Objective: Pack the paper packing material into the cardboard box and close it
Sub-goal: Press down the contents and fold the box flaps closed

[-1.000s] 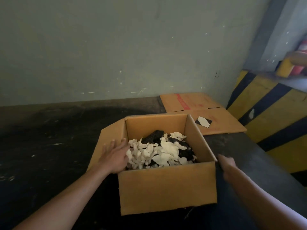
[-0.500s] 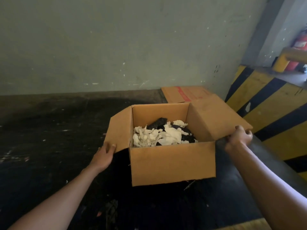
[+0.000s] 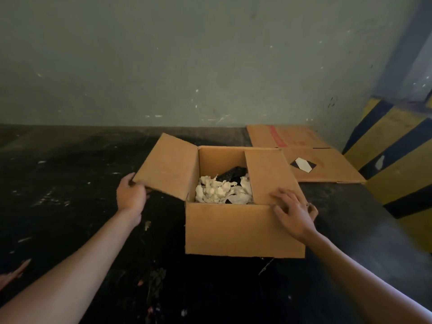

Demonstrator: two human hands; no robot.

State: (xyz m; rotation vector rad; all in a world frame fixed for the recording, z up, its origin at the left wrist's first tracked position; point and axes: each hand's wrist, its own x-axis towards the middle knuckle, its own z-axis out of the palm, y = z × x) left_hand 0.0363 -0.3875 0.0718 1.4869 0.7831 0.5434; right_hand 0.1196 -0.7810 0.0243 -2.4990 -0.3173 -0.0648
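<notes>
Since half a second ago the right flap has come down over the right part of the box, and the left flap has risen from its outward lean to stand tilted up at centre left of the frame.

Nearest, two bare forearms enter from the lower corners, both cut off by the bottom edge. The right hand lies flat with spread fingers on the folded flap, at the box's near right corner, its thumb side partly hidden over the edge. The left hand is closed on the lower outer corner of the left flap; its fingertips are hidden behind the cardboard, so how far they wrap is not clear. At the lower left edge a pinkish sliver shows, too little of it to identify.

Inside the box, in the gap between the flaps, crumpled white paper fills the bottom — something black lies behind it, mostly hidden by the right flap and hard to make out.

Beyond the box, at upper right, flattened cardboard lies on the dark floor, bearing a black-and-white label and a blurred red stripe. A yellow-and-black striped kerb runs off the right edge, and a grey-green wall stands behind.
</notes>
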